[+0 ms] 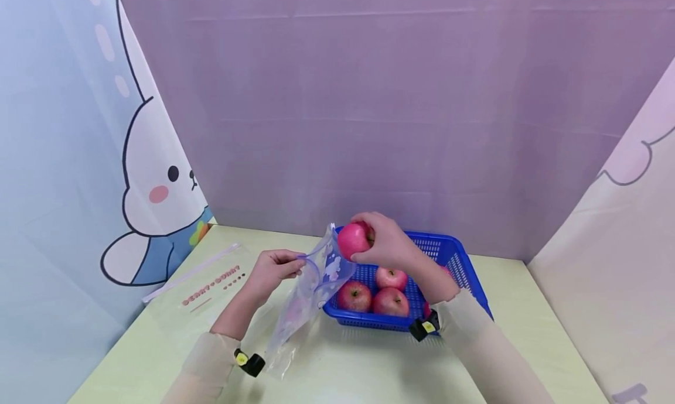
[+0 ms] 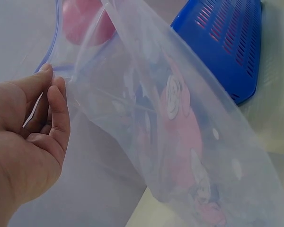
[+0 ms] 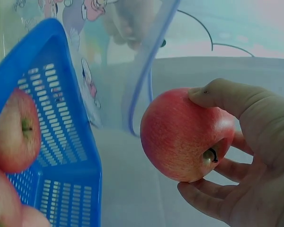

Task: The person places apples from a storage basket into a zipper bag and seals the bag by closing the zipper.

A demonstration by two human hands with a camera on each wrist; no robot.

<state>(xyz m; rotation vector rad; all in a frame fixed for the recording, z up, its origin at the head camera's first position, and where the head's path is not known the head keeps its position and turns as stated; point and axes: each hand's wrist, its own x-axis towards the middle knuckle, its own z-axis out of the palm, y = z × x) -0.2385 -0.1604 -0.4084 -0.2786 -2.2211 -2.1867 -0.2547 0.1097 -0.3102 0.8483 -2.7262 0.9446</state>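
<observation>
My left hand pinches the rim of a clear zip bag printed with pink and white cartoon figures. The bag hangs down with its mouth spread. In my right hand is a red apple, held between thumb and fingers with its stem end toward the palm. The apple is right at the bag's mouth, above the left side of a blue plastic basket. Several more apples lie in the basket, some partly hidden by my right forearm.
Another clear zip bag with red lettering lies flat on the pale yellow table at left. A mauve cloth backdrop stands behind the table, with printed curtains at the sides.
</observation>
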